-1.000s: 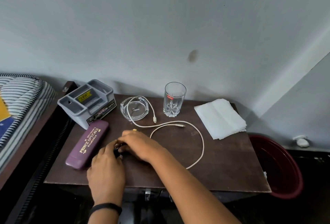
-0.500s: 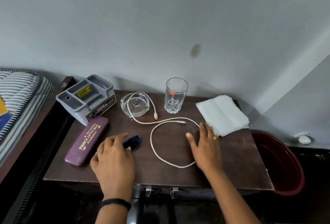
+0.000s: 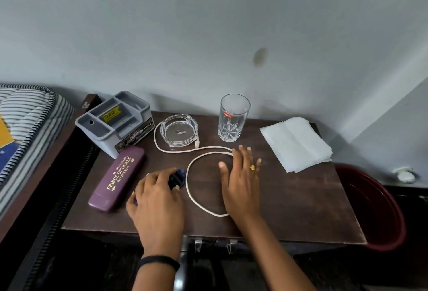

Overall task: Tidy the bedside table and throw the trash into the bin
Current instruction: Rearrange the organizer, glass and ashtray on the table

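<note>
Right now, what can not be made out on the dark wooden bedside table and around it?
Head view:
Small dark-blue object: left hand covers most; identity unclear.
White cable: right hand hides one end.
Dark red plastic bin: dark wooden table hides part; contents unseen.
Speck in clear glass ashtray: too small.

Dark brown bedside table (image 3: pixel 301 209) against the wall. At back left, grey compartmented organiser (image 3: pixel 115 121), set askew; just in front, purple spectacle case (image 3: pixel 117 178), closed, lying diagonally. Clear glass ashtray (image 3: pixel 179 129) right of the organiser, white cable (image 3: pixel 192 188) curving round its left and front, then sweeping into a wide loop mid-table, partly under the right hand (image 3: pixel 240 181). Small blue object (image 3: pixel 178 174) between case and loop, mostly covered by the left hand (image 3: pixel 157 200). Upright empty tumbler (image 3: pixel 234 116) at the back, red label near the rim. Stack of white tissues (image 3: pixel 296 142) at back right. Dark red bin (image 3: pixel 375 207) on the floor, right beside the table.
</note>
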### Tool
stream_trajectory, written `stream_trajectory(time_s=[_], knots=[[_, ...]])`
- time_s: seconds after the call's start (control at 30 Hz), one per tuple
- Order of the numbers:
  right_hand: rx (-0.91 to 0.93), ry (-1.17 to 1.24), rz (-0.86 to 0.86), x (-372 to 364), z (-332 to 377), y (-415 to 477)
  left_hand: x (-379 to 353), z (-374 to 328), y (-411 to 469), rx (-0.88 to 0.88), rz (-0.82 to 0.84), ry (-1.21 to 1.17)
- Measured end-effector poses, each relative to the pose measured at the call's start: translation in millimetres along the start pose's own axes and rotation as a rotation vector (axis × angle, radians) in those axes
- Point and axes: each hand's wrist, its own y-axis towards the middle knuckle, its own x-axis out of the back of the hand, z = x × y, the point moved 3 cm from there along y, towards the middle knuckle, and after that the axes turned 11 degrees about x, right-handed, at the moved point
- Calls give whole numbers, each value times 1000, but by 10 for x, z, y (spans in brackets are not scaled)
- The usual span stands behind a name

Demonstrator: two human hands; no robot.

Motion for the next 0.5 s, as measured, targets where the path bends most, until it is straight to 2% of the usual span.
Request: stream_trajectory(time_s=[0.13, 0.2, 0.27, 0.4, 0.5], knots=[[-42, 43, -224, 255, -219, 163, 15, 5, 9, 3, -1, -29], [-106, 6, -254, 383, -545, 272, 19, -5, 2, 7, -1, -50], [-163, -79, -187, 469, -903, 384, 22, -29, -23, -4, -4, -59], [-202, -152, 170, 435, -1327, 476, 14, -93, -69, -41, -10, -81], [-208, -142, 253, 352, -1409, 402, 6, -126, -104, -48, -6, -99]])
